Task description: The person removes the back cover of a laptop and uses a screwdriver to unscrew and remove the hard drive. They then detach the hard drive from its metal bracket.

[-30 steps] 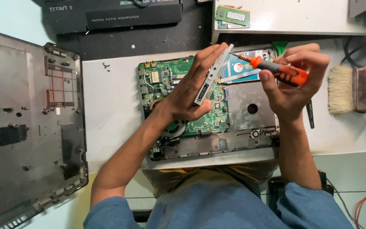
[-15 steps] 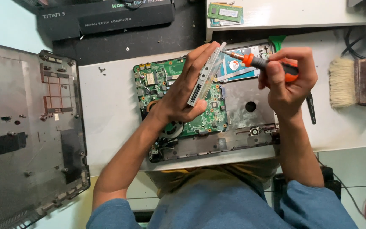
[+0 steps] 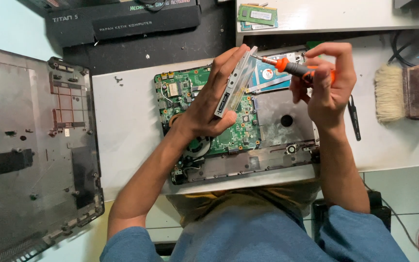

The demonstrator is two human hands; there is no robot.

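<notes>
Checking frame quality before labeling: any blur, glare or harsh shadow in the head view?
Head view: sharp across the bench, with the green circuit board crisp and no motion blur on the left hand or right hand; even, soft light with faint shadows; mild sheen on the silver drive; the orange-handled screwdriver stays clear; the dark laptop cover looks dim.

The screwdriver (image 3: 297, 69) has an orange handle banded in black. The thin drive (image 3: 236, 82) is silver-grey with a dark strip along its edge. Under it the circuit board (image 3: 190, 92) is green, speckled with silver and black parts. Toward the bench's (image 3: 132, 140) right edge, a brush (image 3: 401, 92) shows cream bristles and a brown handle. The bench is plain white. The laptop cover (image 3: 25, 155) hanging off its left edge is dark grey.
</notes>
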